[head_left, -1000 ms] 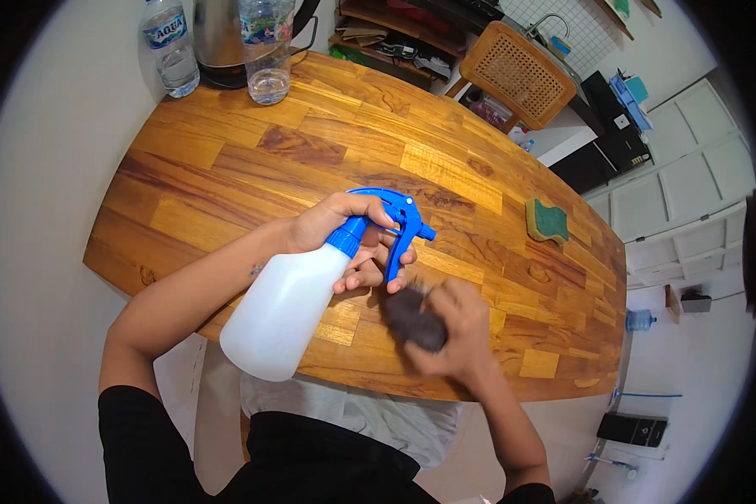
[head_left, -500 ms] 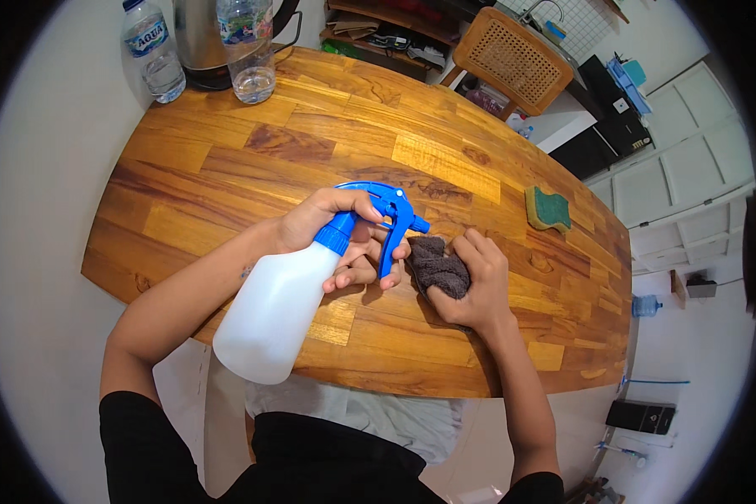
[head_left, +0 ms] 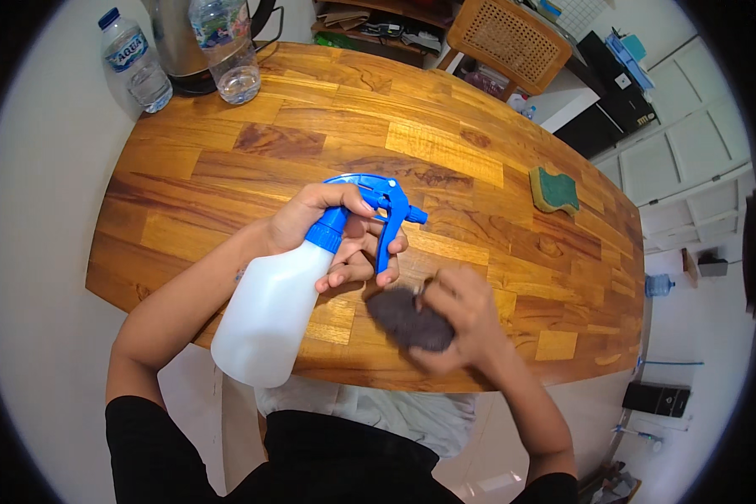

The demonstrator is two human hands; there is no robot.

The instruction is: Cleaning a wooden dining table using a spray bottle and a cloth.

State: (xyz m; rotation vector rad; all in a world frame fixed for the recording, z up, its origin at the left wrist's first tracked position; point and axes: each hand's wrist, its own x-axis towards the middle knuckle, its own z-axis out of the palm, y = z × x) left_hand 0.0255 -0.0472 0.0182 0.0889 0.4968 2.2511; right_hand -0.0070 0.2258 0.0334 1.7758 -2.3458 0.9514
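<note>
The left hand [head_left: 301, 218] clasps a white plastic, blue-triggered spray bottle [head_left: 270, 315], the right hand [head_left: 468, 319] clutches dark-brown cloth [head_left: 407, 319], and a green-yellow sponge [head_left: 556, 191] beyond it lies untouched.

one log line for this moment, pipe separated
left hand: holding tilted spray bottle | right hand: gripping dark cloth, blurred | sponge: on wooden table

The trigger spray bottle [head_left: 270, 311], its translucent white body topped by a blue trigger head [head_left: 391, 231], leans diagonally — nozzle [head_left: 417, 217] pointing right. A bunched dark-brown cloth [head_left: 407, 319] — motion-blurred — is right of the bottle, just beyond its body.
</note>
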